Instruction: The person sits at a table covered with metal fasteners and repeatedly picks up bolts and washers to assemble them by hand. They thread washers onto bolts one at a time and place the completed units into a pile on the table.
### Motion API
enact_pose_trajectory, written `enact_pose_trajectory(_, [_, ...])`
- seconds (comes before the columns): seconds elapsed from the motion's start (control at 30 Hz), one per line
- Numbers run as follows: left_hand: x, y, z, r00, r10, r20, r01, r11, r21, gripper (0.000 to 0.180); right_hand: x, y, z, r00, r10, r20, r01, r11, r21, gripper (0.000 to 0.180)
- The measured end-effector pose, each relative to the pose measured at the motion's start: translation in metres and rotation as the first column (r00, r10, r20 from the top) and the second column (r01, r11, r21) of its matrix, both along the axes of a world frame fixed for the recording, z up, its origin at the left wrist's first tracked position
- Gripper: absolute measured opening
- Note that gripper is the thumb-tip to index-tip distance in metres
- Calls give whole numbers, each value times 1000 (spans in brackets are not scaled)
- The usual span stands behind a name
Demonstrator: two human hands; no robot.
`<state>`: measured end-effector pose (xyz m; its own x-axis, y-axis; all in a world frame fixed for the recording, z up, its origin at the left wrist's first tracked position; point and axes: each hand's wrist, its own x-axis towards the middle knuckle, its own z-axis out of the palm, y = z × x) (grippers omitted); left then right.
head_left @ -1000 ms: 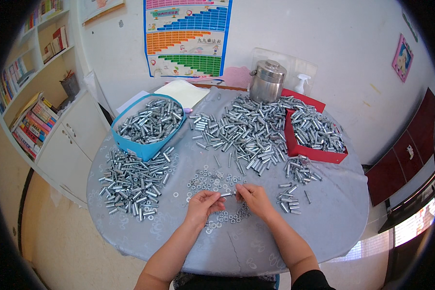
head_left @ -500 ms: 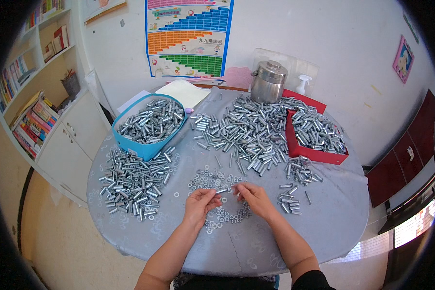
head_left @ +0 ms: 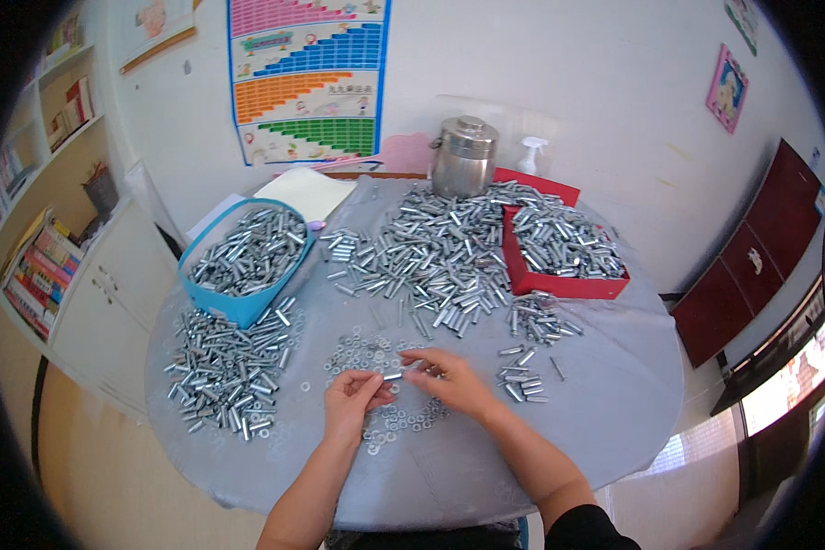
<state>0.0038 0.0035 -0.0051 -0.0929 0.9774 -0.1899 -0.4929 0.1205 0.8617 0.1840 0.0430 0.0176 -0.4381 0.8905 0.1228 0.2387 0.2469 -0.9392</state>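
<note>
In my left hand (head_left: 348, 403) a shiny metal sleeve (head_left: 392, 376) is pinched between thumb and fingertips, lying almost level. My right hand (head_left: 451, 383) closes at the sleeve's right end, thumb and fingers bent together. Whatever small part those fingers may hold is hidden. Loose washers and nuts (head_left: 403, 419) lie scattered on the grey tablecloth beneath and beyond both hands. Several short metal sleeves (head_left: 522, 376) rest to the right of my right hand. A pile of finished-looking metal anchor bolts (head_left: 225, 371) spreads out to the left of my left hand.
A blue bin (head_left: 247, 312) full of metal pieces stands at the far left. Another large heap of sleeves (head_left: 440, 247) covers the back middle, beside a red box (head_left: 568, 286) holding more. Behind are a steel pot (head_left: 465, 160), a white spray bottle (head_left: 531, 154) and paper sheets (head_left: 307, 194).
My right hand has moved in to the sleeve's right end; before, it was a little apart from it. The whole view has shifted, so the table sits further left.
</note>
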Motion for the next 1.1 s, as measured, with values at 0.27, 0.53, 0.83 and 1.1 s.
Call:
enact_pose_trajectory(0.27, [2, 0, 3, 996, -84, -34, 85, 996, 32, 16, 18, 15, -2, 982, -191, 12, 191, 981, -16, 23])
enact_pose_trajectory(0.53, [-7, 3, 0, 999, -34, 20, 34, 999, 3, 19, 115, 53, -15, 539, -838, 84, 591, 447, 671, 15])
enact_pose_trajectory(0.83, [-11, 4, -4, 999, -29, 30, 30, 999, -15, 18, 117, 51, -13, 447, -849, 281, 391, 468, 792, 9])
enact_pose_trajectory(1.1, [-11, 5, -4, 999, -24, 31, 25, 1000, -17, 17, 73, 55, -23, 760, -565, 322, 220, 689, 690, 23])
